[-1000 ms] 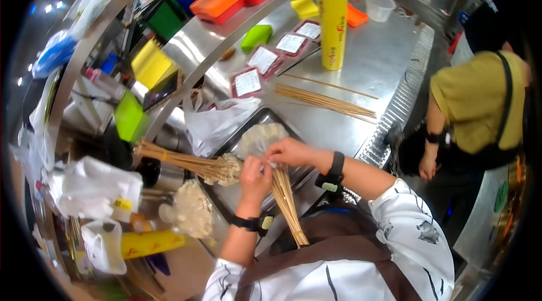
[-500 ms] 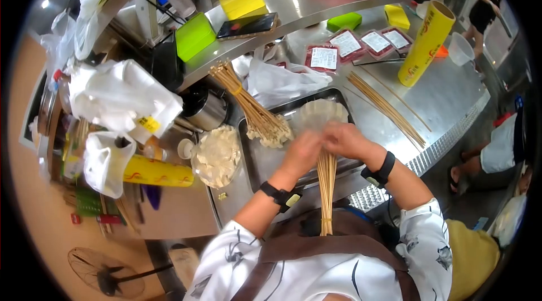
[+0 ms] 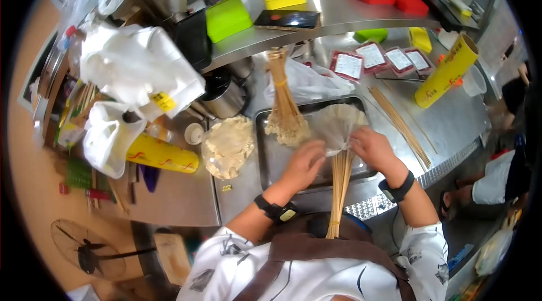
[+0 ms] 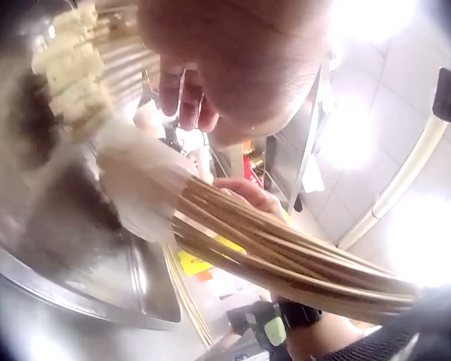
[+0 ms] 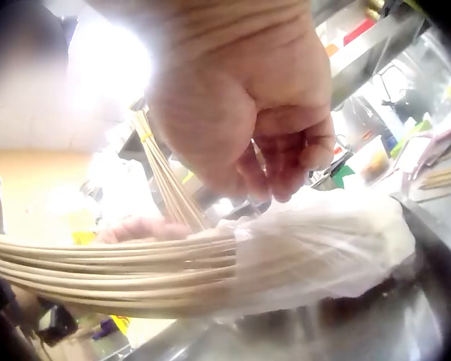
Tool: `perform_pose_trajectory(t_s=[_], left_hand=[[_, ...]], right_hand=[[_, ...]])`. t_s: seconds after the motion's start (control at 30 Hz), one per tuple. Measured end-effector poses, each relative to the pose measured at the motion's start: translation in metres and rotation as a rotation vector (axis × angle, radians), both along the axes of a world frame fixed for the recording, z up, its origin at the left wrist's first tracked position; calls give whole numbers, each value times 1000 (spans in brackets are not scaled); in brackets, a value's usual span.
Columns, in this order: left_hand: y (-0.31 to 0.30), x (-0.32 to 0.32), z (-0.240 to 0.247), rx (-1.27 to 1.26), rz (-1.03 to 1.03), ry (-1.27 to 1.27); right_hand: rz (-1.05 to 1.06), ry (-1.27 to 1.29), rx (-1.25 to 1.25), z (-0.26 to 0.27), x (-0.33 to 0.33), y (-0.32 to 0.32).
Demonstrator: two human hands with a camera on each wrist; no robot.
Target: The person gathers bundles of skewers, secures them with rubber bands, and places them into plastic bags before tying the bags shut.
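A bundle of thin wooden sticks (image 3: 340, 179) lies over the tray's near edge, its far end covered by clear plastic (image 3: 333, 123) gathered where the sticks emerge. Beside the gathered plastic on the left is my left hand (image 3: 305, 166), fingers loosely bent and holding nothing; the left wrist view shows this hand (image 4: 233, 60) above the sticks (image 4: 286, 259). My right hand (image 3: 371, 149) is at the gathered plastic's right side, fingertips close to it. In the right wrist view, the hand (image 5: 240, 98) has relaxed, bent fingers near the plastic (image 5: 323, 256); contact is unclear.
Another stick bundle (image 3: 280, 97) with pale food on its end lies in the metal tray (image 3: 261, 160). Left of it is a bag of pale pieces (image 3: 228, 147). Loose sticks (image 3: 401, 126) and a yellow roll (image 3: 446, 72) are at the right, under a metal shelf (image 3: 333, 13).
The head view has turned. My hands, earlier together at the plastic, are now apart, with the left hand drawn off leftward and the gathered plastic visible between them.
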State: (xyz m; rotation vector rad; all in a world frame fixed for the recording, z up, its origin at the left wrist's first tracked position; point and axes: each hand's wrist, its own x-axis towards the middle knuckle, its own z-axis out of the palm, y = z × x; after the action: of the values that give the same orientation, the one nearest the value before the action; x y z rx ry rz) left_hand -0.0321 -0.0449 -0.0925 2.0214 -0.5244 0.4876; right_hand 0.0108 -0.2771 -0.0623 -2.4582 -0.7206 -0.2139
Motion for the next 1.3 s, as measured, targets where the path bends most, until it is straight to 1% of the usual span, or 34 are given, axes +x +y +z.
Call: perform_pose_trajectory(t_s=[0.03,0.1,0.17,0.23,0.27,0.3,0.37,0.4,0.43,0.5,0.53,0.57,0.63,0.7,0.73,0.8,0.83,0.9,0.97,1.03,1.07,1.1,1.17,1.2,1.23,1.3], left_hand=[[15,-6,-2,7,25,2],[50,-19,-12,-32,105,223],[80,-31,-19,-66,166,260],[102,-43,-20,-211,290,494],[110,-48,-23,-246,340,436],[115,-54,-19,-247,361,431],[128,-62,-7,-271,485,492],[133,-64,-12,-236,517,344],[139,-66,-14,-235,541,327],[146,-69,2,-279,534,234],[148,-69,12,-268,574,149],[154,-63,19,-272,584,138],[171,-44,37,-563,649,2],[192,-24,70,-750,558,-69],[201,-13,82,-751,564,-79],[219,4,101,-832,658,-173],[226,6,108,-832,666,-188],[237,8,120,-926,667,-155],[236,1,129,-929,665,-192],[231,-11,132,-634,649,-269],[230,-13,132,-566,643,-282],[231,-14,134,-568,647,-285],[230,-19,146,-91,890,-585],[229,-24,156,-48,955,-699],[231,-30,165,-52,954,-704],[240,-45,180,256,1065,-987]], right_hand=[[25,2,7,4,-5,1],[-103,115,106,9,-15,1],[-95,78,178,3,-26,1],[-87,111,234,-1,-40,5],[-109,165,243,-6,-46,3],[-130,219,250,-11,-52,3],[-140,254,251,-14,-61,7],[-148,243,258,-20,-64,8],[-153,240,271,-20,-67,12],[-156,256,293,-16,-71,19],[-140,248,294,-15,-71,21],[-143,241,296,-13,-71,23],[-141,226,297,-8,-71,27],[-146,223,302,-4,-72,32],[-136,217,303,-3,-73,33],[-141,198,290,-5,-76,33],[-128,191,292,-7,-77,32],[-155,202,289,-10,-82,28],[-148,195,289,-14,-86,24],[-189,203,300,-23,-88,16],[-184,199,300,-25,-89,15],[-212,241,316,-28,-91,13],[-272,326,345,-29,-92,10],[-272,321,344,-28,-91,10],[-243,269,336,-27,-91,11],[-216,221,327,-24,-93,13]])
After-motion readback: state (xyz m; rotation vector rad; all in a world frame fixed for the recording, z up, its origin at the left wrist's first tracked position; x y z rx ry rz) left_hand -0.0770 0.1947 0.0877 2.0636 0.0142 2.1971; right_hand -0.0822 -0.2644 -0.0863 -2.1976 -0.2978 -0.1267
